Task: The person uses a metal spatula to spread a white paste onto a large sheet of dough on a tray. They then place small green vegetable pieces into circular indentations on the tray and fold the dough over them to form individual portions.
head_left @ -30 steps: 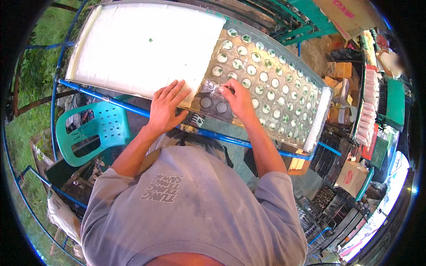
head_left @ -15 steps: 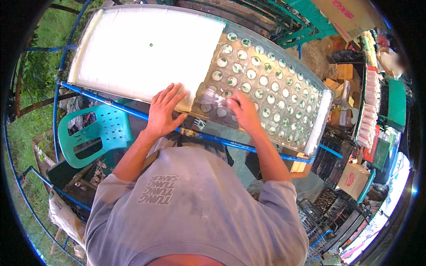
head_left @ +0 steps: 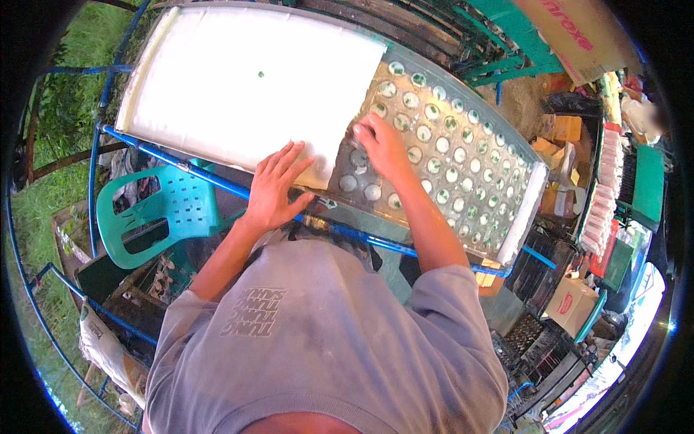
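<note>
Moved since earlier frame: right hand (head_left: 383,148), up-left to edge of white sheet (head_left: 238,94). Holed tray (head_left: 428,66): along blue rail (head_left: 231,186), probably rigid; best held by rims. Sheet: over tray's left part, likely light, soft, easily creased; best taken at near right corner. Left hand (head_left: 276,186): spread flat on sheet. Right grip: narrow, contents unclear.

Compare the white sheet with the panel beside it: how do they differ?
The sheet is plain white; the panel is brownish grey, with rows of pale circles.
The sheet shows one green bit; the panel has many, in its circles.
The left hand rests on the sheet's near edge; the right hand is over the panel.
Both look flat and lie side by side.
</note>
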{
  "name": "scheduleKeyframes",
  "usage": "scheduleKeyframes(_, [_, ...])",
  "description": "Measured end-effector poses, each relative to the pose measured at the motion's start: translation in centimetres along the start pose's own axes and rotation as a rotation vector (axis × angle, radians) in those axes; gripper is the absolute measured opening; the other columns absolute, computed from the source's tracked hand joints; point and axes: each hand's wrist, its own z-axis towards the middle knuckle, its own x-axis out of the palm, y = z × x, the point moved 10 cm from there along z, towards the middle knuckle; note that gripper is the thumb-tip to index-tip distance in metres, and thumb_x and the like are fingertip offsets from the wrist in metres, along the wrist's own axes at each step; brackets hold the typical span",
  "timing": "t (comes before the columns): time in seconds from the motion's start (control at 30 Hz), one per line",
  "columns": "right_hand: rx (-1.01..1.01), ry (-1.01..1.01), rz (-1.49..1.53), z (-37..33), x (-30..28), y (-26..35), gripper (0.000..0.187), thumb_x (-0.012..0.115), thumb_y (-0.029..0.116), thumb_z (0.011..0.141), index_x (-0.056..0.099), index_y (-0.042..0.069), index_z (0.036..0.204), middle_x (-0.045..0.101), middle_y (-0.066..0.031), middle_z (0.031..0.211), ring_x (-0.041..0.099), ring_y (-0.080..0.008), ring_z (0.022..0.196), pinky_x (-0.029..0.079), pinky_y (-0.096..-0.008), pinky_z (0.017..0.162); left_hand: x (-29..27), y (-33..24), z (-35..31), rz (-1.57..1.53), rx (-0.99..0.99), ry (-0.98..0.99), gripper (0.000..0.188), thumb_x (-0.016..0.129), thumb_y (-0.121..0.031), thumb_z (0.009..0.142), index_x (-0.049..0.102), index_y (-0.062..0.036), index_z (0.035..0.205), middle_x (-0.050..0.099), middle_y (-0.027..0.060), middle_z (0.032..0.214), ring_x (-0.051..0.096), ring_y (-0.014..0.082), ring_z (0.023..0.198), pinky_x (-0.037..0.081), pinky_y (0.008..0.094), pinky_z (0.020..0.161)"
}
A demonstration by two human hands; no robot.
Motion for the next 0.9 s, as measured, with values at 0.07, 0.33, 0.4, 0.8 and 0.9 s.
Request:
scheduleKeyframes(0.07, [0.053,-0.022,0.006,-1.9,-1.8,-1.5,0.021,0.063,0.023,0.1,0.063,0.002,0.102,0.07,-0.0159,0.085,0.068,-0.0277,0.077,0.052,-0.0391,0.072,-0.1,0.4,0.1,-0.007,-0.012,0.01,0.069,0.074,-0.03,0.081,0.055,-0.0163,0.145,0.04,0.0102,0.162,0.035,0.0327,0.15,0.028,0.0514,0.12])
scheduleKeyframes(0.33, [0.135,-0.135,0.005,-2.4,-8.0,-6.9,0.023,0.064,0.025,0.099,0.064,0.002,0.104,0.068,-0.0112,0.084,0.064,-0.0204,0.078,0.052,-0.0361,0.075,-0.1,0.3,-0.2,0.0,0.001,0.013,0.063,0.074,-0.029,0.081,0.058,-0.0148,0.14,0.044,0.0102,0.159,0.037,0.0323,0.148,0.031,0.0507,0.118])
scheduleKeyframes(0.4, [0.003,-0.135,0.02,1.4,-5.3,-4.0,0.023,0.065,0.026,0.099,0.064,0.003,0.103,0.069,-0.0126,0.085,0.065,-0.0233,0.079,0.051,-0.0373,0.075,-0.2,0.1,0.1,-0.019,0.028,0.009,0.062,0.074,-0.029,0.081,0.058,-0.0147,0.139,0.044,0.0106,0.159,0.037,0.0326,0.148,0.031,0.051,0.117])
scheduleKeyframes(0.8, [0.157,-0.148,0.038,0.2,-12.2,-9.0,0.023,0.066,0.024,0.098,0.063,0.002,0.096,0.064,-0.0082,0.08,0.059,-0.0181,0.075,0.049,-0.0337,0.072,-0.9,0.7,-0.1,-0.073,-0.001,0.014,0.056,0.073,-0.03,0.083,0.06,-0.012,0.134,0.047,0.0112,0.155,0.039,0.0325,0.146,0.031,0.051,0.117])
scheduleKeyframes(0.9, [-0.073,-0.184,-0.048,5.0,-10.6,-6.4,0.023,0.067,0.024,0.098,0.063,0.002,0.097,0.066,-0.0106,0.081,0.061,-0.0211,0.075,0.05,-0.0353,0.073,-0.8,0.7,0.1,-0.077,0.017,0.022,0.055,0.073,-0.03,0.083,0.06,-0.0119,0.134,0.047,0.0109,0.155,0.04,0.0324,0.146,0.031,0.0508,0.116])
